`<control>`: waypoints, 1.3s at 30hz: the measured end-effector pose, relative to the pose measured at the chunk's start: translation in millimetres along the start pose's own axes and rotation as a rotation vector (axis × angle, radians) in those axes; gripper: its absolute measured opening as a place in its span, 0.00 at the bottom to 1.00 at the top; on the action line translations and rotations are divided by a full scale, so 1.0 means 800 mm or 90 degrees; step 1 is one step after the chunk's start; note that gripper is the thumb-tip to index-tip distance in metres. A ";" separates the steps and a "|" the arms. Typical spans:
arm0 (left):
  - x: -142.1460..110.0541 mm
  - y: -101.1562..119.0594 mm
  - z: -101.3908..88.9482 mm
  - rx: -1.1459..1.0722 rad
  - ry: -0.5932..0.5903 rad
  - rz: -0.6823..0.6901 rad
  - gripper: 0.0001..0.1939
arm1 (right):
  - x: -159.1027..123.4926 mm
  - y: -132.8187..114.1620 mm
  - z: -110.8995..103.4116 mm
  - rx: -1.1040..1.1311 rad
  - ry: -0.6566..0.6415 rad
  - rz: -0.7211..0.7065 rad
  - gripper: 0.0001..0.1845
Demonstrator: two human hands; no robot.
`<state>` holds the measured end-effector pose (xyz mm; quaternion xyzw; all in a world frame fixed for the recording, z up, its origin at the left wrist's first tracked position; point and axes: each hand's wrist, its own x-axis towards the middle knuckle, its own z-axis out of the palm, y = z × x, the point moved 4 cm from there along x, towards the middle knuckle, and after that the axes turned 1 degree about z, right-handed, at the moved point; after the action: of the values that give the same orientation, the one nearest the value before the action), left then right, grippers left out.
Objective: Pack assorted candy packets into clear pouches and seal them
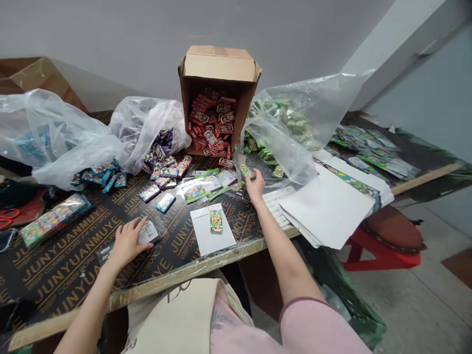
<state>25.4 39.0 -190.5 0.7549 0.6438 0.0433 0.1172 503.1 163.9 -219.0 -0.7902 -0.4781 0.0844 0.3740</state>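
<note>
My left hand [129, 238] lies with its fingers spread over a clear plastic packet [150, 232] near the table's front edge. At the mouth of a clear bag on the right, my right hand [255, 187] has its thumb and fingers closed on a small green box [247, 171] with a colourful print. Between the two hands, a white card [206, 240] lies flat, bearing another small green box [216, 221]. Beyond the card are flat green-edged plastic packets [201, 189]. A blue box [165, 202] and a purple box [150, 193] sit left of them.
A tilted carton [220, 69] full of red boxes [214, 120] stands at the back. Clear bags hold blue [106, 177], purple [159, 147] and green boxes [263, 152]. White cards [328, 206] are stacked at right, overhanging the edge. Red scissors [8, 216] lie far left.
</note>
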 end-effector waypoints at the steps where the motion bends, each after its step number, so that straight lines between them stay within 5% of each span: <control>1: 0.002 0.006 -0.005 -0.084 0.047 -0.006 0.38 | -0.021 -0.015 -0.003 0.072 0.016 -0.035 0.28; 4: 0.009 0.049 -0.008 -0.440 0.095 -0.033 0.31 | -0.109 -0.079 -0.004 0.301 0.006 -0.192 0.27; 8: 0.023 0.116 0.012 -0.886 0.003 -0.162 0.29 | -0.234 -0.157 0.005 0.347 -0.072 -0.381 0.24; 12: 0.023 0.127 0.013 -1.037 0.045 -0.194 0.21 | -0.285 -0.182 0.015 0.346 -0.189 -0.498 0.28; 16: 0.008 0.108 0.008 -0.971 -0.021 -0.166 0.17 | -0.280 -0.188 0.017 0.354 -0.372 -0.559 0.43; 19: -0.002 0.093 0.006 -0.882 -0.115 -0.101 0.17 | -0.275 -0.196 0.015 0.377 -0.482 -0.565 0.44; 22: -0.007 0.055 -0.004 -0.639 -0.014 -0.049 0.22 | -0.269 -0.198 0.015 0.328 -0.431 -0.566 0.39; 24: -0.012 0.025 -0.011 -0.374 0.063 -0.038 0.36 | -0.265 -0.196 0.022 0.260 -0.359 -0.561 0.36; 26: -0.016 0.004 -0.009 -0.151 0.043 -0.029 0.51 | -0.263 -0.194 0.035 0.203 -0.324 -0.560 0.35; 28: -0.020 -0.004 -0.002 -0.053 -0.017 0.001 0.56 | -0.265 -0.194 0.050 0.164 -0.327 -0.568 0.36; 31: -0.027 0.004 0.001 -0.064 -0.021 0.058 0.59 | -0.270 -0.200 0.068 0.143 -0.381 -0.579 0.41; 36: -0.037 0.026 -0.010 -0.188 0.027 0.114 0.61 | -0.277 -0.211 0.074 0.277 -0.605 -0.570 0.48; 39: -0.032 0.031 -0.017 -0.297 0.117 0.048 0.58 | -0.270 -0.218 0.073 0.429 -0.568 -0.411 0.47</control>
<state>41.7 12.1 -169.1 0.7241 0.5956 0.2631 0.2275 239.5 62.8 -191.4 -0.3352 -0.7485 0.4337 0.3733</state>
